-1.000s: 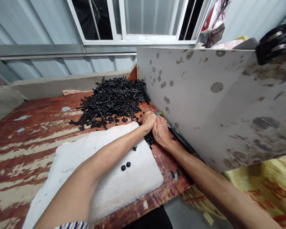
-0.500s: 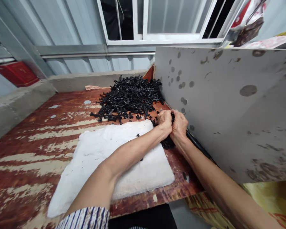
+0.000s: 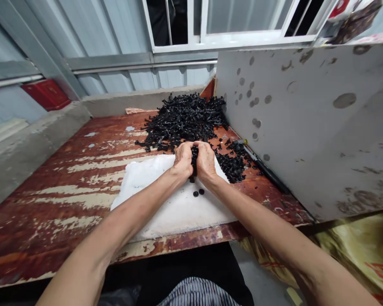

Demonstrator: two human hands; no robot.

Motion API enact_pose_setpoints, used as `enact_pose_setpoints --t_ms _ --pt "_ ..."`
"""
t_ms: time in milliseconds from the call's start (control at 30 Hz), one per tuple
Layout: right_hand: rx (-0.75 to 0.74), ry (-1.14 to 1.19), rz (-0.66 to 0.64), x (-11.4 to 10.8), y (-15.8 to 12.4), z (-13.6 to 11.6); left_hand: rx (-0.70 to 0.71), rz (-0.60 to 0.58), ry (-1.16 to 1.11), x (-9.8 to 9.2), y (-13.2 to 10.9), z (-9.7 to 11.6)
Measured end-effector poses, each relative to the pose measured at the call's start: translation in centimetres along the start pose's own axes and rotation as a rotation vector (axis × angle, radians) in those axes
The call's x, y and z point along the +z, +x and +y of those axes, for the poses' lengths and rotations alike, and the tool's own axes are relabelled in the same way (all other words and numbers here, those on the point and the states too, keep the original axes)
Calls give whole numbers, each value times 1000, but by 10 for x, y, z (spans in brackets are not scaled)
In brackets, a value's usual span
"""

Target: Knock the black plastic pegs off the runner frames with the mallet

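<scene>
My left hand (image 3: 184,159) and my right hand (image 3: 205,159) are cupped together over the far edge of a white cloth (image 3: 166,212). Between them they hold a clump of small black round parts (image 3: 194,158). Two black discs (image 3: 198,193) lie loose on the cloth below my hands. Just right of my right hand is a low heap of small black parts (image 3: 232,165). Behind my hands rises a larger pile of thin black branched pieces (image 3: 185,117), which look like plastic or rubber.
A grey spotted panel (image 3: 306,114) stands along the right side of the worn red-brown board (image 3: 67,170). A black rod-like tool (image 3: 268,172) lies at its foot. At the back left is a red box (image 3: 46,94), and yellow sacking (image 3: 354,250) is at lower right.
Both hands have moved left from beside the panel to above the cloth, carrying black parts. The smaller heap and the rod-like tool are now uncovered, and two discs lie on the cloth.
</scene>
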State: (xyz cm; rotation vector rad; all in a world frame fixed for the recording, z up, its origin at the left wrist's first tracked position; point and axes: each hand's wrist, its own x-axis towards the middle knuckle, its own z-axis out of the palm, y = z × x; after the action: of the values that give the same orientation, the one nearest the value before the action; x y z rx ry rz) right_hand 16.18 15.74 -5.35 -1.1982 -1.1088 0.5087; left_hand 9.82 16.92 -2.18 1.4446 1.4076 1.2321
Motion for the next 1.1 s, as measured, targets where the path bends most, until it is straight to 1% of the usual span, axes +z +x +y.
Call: enact_pose_setpoints --t_ms 100,200,267,333,367,433,533,600,633,700,767,800,867,967,1033,1100 --pt "-66 -99 -63 3 -9 -1 44 27 -83 -14 -9 -4" --pt "-160 -191 -154 0 -16 -10 93 56 -138 -22 -15 -1" --pt "-233 -256 -228 -6 -20 -18 93 56 -129 -24 -17 4" --pt "-304 -332 -300 -20 -21 -24 114 15 -92 -26 -20 8" --pt "-334 -376 -328 -30 -21 -26 133 -19 -61 -27 -22 10" --pt "-378 -480 -363 -58 -18 -26 164 -81 34 -32 -26 13" --pt "-418 -658 -388 -113 -10 -17 233 -176 239 -43 -29 15" --pt "-439 -777 -396 -148 -7 -9 341 -270 386 -49 -26 15" --pt "-448 -833 -411 -162 -7 -5 405 -325 448 -49 -22 16" --pt "-486 -925 -475 -178 -8 2 529 -456 532 -44 -10 17" --pt "-526 -993 -551 -181 -9 7 635 -599 564 -31 4 17" --pt "-542 -1018 -584 -178 -9 9 678 -665 577 -22 11 17" --pt "-558 -1058 -635 -168 -4 13 725 -760 624 -5 24 15" --pt "-546 -1096 -668 -155 11 18 690 -854 707 12 38 11" --pt "-515 -1113 -657 -150 22 21 644 -881 738 16 42 9" --pt "-477 -1124 -618 -149 32 23 605 -871 740 16 44 7"
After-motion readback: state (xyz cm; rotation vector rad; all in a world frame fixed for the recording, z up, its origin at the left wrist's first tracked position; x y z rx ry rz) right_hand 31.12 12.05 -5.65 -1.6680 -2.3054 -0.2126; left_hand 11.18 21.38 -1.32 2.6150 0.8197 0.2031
